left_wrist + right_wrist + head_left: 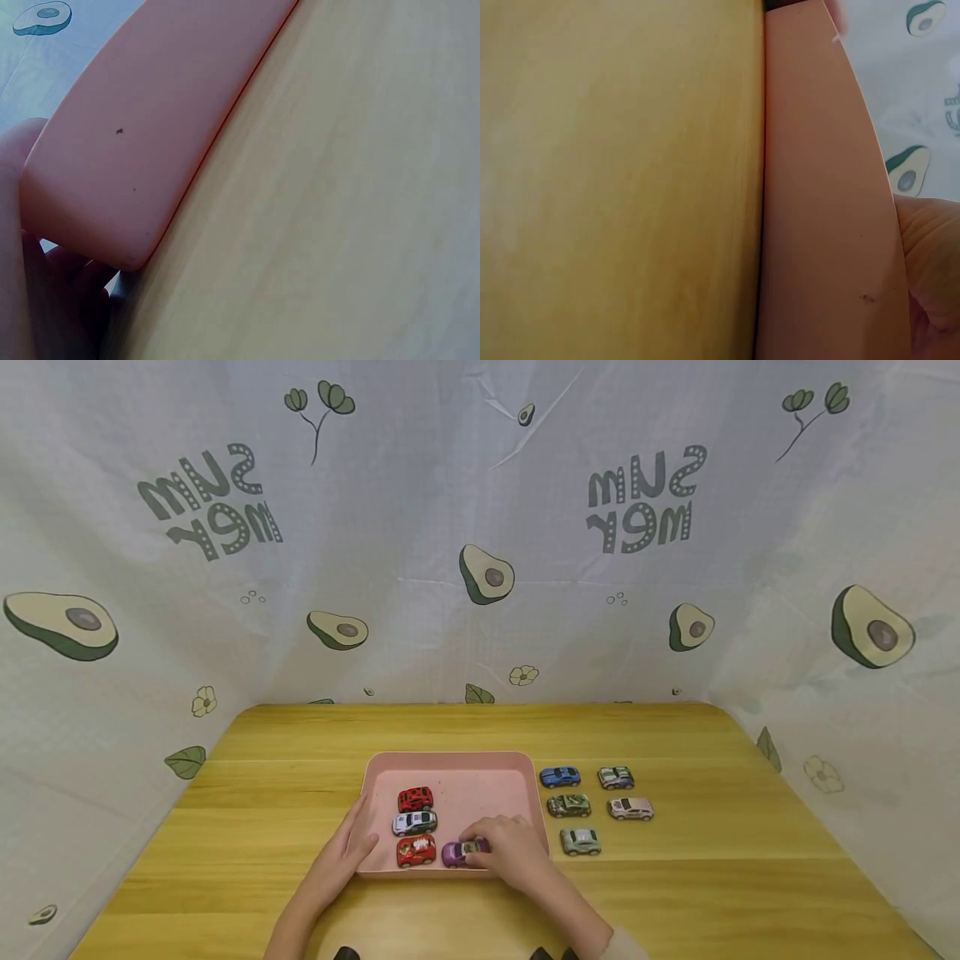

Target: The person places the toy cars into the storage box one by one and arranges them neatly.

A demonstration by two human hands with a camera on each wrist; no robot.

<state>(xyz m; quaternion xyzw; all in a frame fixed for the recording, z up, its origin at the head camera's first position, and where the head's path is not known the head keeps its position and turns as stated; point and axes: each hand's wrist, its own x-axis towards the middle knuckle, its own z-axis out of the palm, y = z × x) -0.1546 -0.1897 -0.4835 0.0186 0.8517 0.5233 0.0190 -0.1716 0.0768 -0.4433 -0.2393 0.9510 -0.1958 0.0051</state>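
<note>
A shallow pink tray (480, 789) sits on the wooden table. My left hand (339, 860) grips its left side near the front corner, thumb inside the rim and fingers along the outer wall, seen close up beside the tray wall (135, 127) in the left wrist view. Inside the tray's front right part, my right hand (517, 853) pinches a purple toy car (454, 854) between thumb and fingers; the hand partly covers it. Left of that car stand a ladybug-spotted red toy car (416, 799), a white toy car (414, 823) and a red toy car (416, 851) in a column.
Right of the tray, several toy cars stand on the table: blue (560, 777), camouflage (568, 806), pale green (581, 841), white and green (616, 777), and whitish pink (630, 808). An avocado-print curtain (420, 527) hangs behind and at both sides.
</note>
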